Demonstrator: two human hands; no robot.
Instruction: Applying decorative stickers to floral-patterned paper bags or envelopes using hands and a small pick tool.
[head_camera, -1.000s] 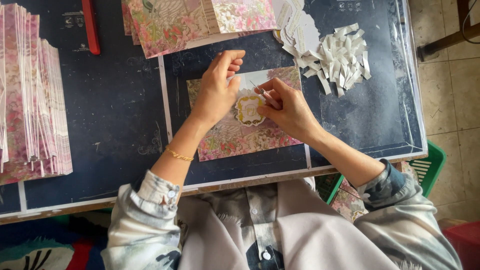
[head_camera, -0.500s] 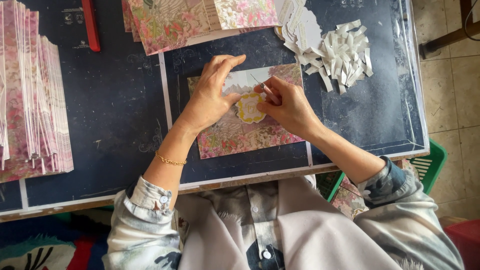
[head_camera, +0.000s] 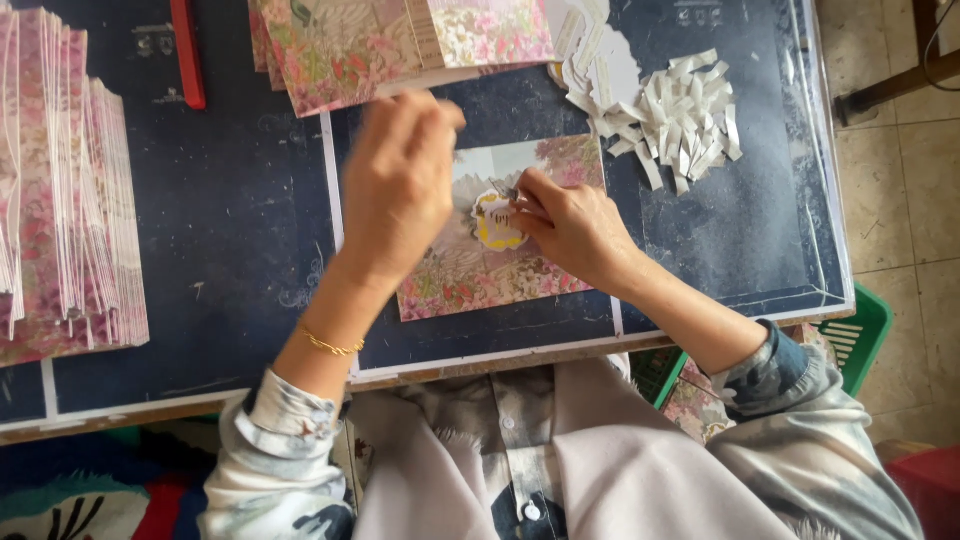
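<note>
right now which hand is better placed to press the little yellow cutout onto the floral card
Right. The right hand has its fingertips at the yellow cutout on the floral card. The left hand is blurred, raised above the card's left part, not on the cutout.

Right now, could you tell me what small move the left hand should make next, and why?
Probably lower the left hand back onto the floral card to steady it. It hovers blurred above the card, while the right hand pinches at the yellow cutout with nothing else pinning the card down.
</note>
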